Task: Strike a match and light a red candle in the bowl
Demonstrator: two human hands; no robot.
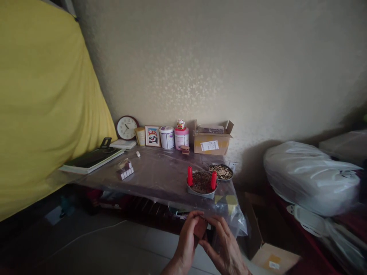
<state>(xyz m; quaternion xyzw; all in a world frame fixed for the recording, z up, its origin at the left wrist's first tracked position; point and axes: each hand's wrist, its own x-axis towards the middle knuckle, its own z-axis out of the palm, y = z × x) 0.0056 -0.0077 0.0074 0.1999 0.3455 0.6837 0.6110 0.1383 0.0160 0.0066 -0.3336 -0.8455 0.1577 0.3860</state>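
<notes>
Pale patterned wall (258,76) fills the background, with a yellow cloth (43,95) hanging at the left. Below runs a table (160,164) under clear plastic sheeting, likely there to keep its top clean. White plastic bags (309,177) are heaped at the right. Along the table's back edge stand an open carton (210,147), a clock (127,127), a framed panda picture (153,136) and lidded tubs (167,138), probably pushed back to free the front for working. Nearer the right end sits a metal dish (200,194) whose dark filling seems to prop two red candles (213,180) upright; just behind it, a shallow round dish (226,179) keeps loose pale sticks (220,171) from scattering.

Smallest in hand is a reddish-brown box (200,228), held just in front of the table's near edge. The left hand (186,236) curls around its side, apparently to steady it, while the right hand (225,242) pinches its other side between bent fingers and thumb, perhaps for finer control.
</notes>
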